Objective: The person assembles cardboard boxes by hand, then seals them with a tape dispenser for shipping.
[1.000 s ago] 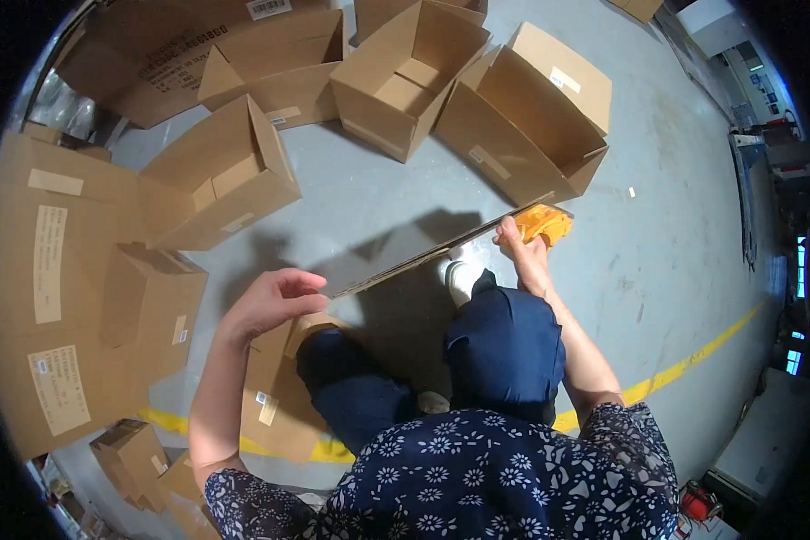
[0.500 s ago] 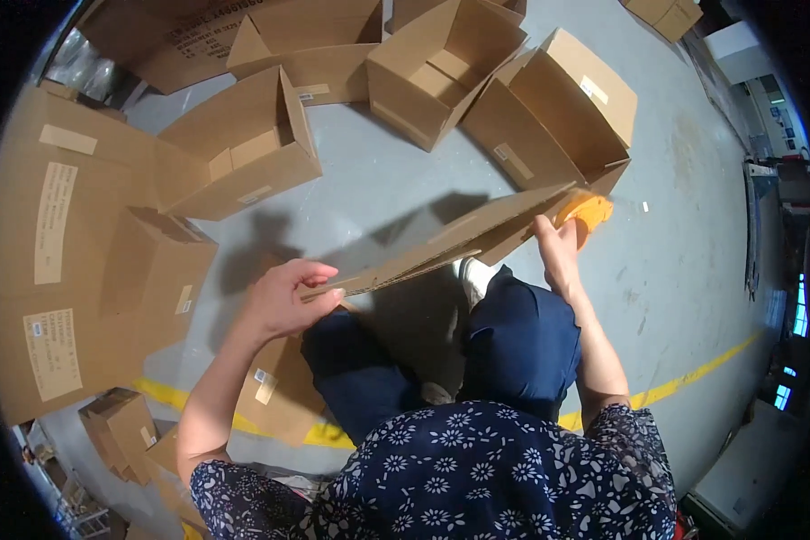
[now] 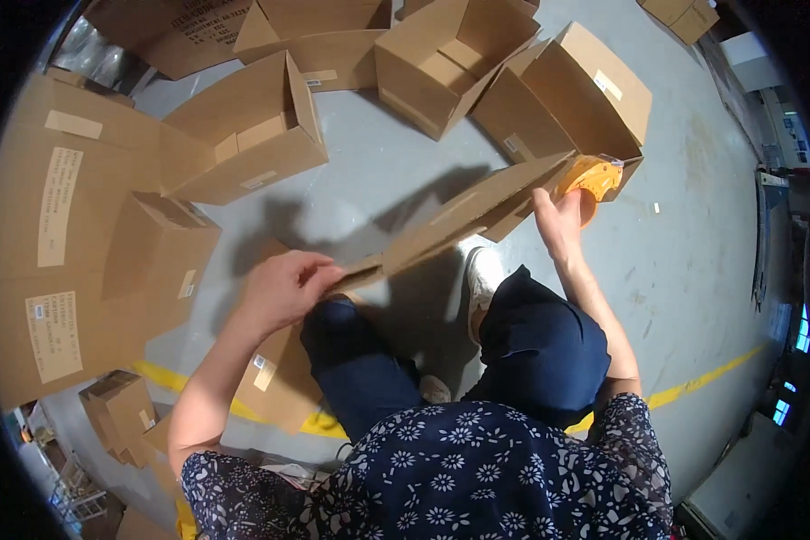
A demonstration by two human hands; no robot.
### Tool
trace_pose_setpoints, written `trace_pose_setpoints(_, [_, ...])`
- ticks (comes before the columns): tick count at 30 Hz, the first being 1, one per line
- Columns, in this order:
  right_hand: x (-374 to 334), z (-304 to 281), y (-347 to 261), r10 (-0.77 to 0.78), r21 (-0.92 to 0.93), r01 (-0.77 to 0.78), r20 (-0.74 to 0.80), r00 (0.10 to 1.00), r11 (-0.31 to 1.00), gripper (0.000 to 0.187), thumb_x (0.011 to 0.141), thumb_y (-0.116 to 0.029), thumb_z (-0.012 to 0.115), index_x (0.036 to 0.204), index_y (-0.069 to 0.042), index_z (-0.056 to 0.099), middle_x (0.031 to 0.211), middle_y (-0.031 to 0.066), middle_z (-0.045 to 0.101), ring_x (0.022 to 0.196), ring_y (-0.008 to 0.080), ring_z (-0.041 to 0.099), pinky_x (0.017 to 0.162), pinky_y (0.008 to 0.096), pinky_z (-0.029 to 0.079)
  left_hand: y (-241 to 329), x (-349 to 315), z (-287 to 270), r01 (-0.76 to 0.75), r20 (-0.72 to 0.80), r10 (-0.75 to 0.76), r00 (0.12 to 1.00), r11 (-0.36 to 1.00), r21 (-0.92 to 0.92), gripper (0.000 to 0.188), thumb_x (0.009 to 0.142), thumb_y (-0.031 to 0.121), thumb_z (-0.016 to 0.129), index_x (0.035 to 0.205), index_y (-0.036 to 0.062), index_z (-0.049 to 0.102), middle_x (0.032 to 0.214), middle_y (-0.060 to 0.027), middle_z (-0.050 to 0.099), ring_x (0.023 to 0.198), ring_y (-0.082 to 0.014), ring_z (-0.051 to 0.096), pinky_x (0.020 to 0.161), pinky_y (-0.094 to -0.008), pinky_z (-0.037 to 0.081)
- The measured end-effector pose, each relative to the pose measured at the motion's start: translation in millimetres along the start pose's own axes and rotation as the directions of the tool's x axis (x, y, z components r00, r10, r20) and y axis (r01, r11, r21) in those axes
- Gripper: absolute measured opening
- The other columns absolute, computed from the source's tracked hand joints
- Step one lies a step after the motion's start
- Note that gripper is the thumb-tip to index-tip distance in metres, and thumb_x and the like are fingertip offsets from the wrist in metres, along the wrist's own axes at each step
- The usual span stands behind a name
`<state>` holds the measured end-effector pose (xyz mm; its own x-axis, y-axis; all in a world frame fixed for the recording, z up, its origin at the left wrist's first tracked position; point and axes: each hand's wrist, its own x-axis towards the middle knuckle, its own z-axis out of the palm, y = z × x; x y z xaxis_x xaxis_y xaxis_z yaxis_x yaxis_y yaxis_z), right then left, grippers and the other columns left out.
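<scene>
A flattened cardboard carton (image 3: 463, 214) slants across in front of me above my knees, its left end lower and nearer. My left hand (image 3: 288, 286) pinches that left end, where a short flap bends, between thumb and fingers. At the far right end, my right hand (image 3: 562, 227) is closed around an orange tape dispenser (image 3: 591, 178). Its thumb side lies close against the carton's edge; whether it also grips the cardboard is hard to tell.
Several open cartons stand in an arc ahead, among them an open box (image 3: 459, 58) and a box with a raised flap (image 3: 549, 108). A large labelled carton (image 3: 90, 216) fills the left. Cardboard (image 3: 279, 378) lies by my left leg, over a yellow floor line (image 3: 693, 389).
My left fingers have closed on the carton's left end, and its flap now bends. The dispenser has turned in my right hand. My right knee has shifted right, showing more of the white shoe.
</scene>
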<state>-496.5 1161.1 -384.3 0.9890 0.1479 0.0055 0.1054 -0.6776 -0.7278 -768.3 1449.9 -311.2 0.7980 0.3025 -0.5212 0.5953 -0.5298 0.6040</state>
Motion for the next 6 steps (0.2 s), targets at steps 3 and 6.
trace_pose_setpoints(3, [3, -3, 9, 0.047, 0.032, -0.049, 0.038, 0.998, 0.998, 0.057, 0.072, -0.028, 0.064, 0.109, 0.011, 0.045, 0.106, 0.0268, 0.057, 0.105, 0.0404, 0.056, 0.095, 0.0423, 0.041, -10, 7, -10, -0.406, -0.086, 0.461, 0.883, 0.843, 0.352, 0.025, 0.085, 0.033, 0.063, 0.093, 0.0091, 0.068, 0.084, -0.0116, 0.066, 0.077, -0.0294, 0.063, 0.066, -0.0367, 0.051])
trace_pose_setpoints(6, [7, -6, -2, 0.049, 0.05, -0.056, 0.135, 0.99, 0.997, 0.059, 0.071, -0.03, 0.066, 0.11, 0.01, 0.046, 0.111, 0.0292, 0.055, 0.109, 0.043, 0.053, 0.096, 0.0441, 0.04, -17, 12, -29, -0.277, 0.075, 0.311, 0.947, 0.678, 0.681, 0.024, 0.086, 0.032, 0.062, 0.093, 0.0095, 0.069, 0.085, -0.0118, 0.066, 0.08, -0.0291, 0.065, 0.069, -0.038, 0.051])
